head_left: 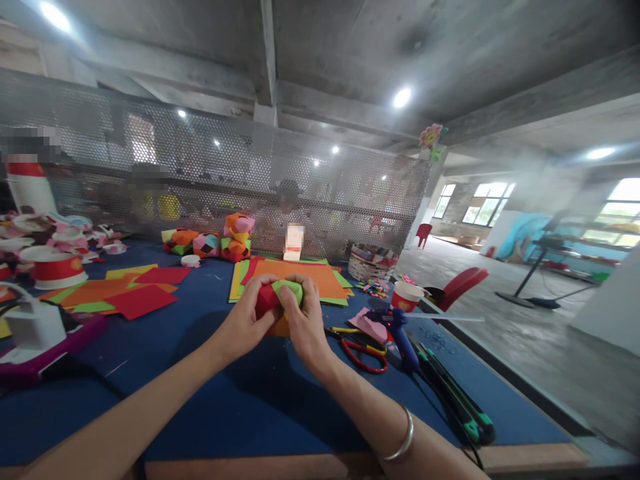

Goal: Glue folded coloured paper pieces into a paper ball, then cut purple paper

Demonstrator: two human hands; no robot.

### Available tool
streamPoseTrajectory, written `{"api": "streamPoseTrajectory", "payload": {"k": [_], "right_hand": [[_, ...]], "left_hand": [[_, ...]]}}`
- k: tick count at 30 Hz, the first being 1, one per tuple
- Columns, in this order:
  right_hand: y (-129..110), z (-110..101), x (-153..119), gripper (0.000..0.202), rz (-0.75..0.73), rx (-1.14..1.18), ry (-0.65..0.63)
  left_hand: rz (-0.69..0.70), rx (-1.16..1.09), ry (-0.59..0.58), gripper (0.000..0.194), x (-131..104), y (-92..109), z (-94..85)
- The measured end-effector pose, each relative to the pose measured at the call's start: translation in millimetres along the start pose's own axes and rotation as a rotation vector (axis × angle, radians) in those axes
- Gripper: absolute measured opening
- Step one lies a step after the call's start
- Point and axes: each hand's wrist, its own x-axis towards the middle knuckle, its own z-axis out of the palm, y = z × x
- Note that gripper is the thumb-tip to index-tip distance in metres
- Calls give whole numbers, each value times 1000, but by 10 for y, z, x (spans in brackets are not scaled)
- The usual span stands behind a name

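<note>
Between my two hands is a rounded paper ball (pixel 291 291) with red, green and orange patches. My left hand (pixel 254 308) wraps its left side, fingers curled over the red part. From the right, my right hand (pixel 306 313) grips it with the thumb pressed on the green part. My fingers and palms hide much of the ball. Just behind it lies a stack of coloured paper sheets (pixel 320 279), orange on top with green and yellow edges. Red-handled scissors (pixel 367 357) rest to the right, near a blue glue gun (pixel 400 327) with a clear glue stick.
A green-and-black box cutter (pixel 455 393) lies along the right edge. Behind stand a woven basket (pixel 373 261), a paper cup (pixel 406 297) and several finished paper balls (pixel 236 245). At left are loose sheets (pixel 143 293), a red cup (pixel 59 268) and a purple power strip (pixel 80 343).
</note>
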Motion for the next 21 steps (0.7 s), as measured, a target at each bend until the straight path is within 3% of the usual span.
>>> {"api": "streamPoseTrajectory", "payload": {"k": [10,21], "right_hand": [[51,16,7,26,-15,20,33],[64,12,21,23,2,27,34]], "left_hand": [[-190,-143,-33,56,-3,105,19],[-272,-187,-16,61,-1,202,34]]}}
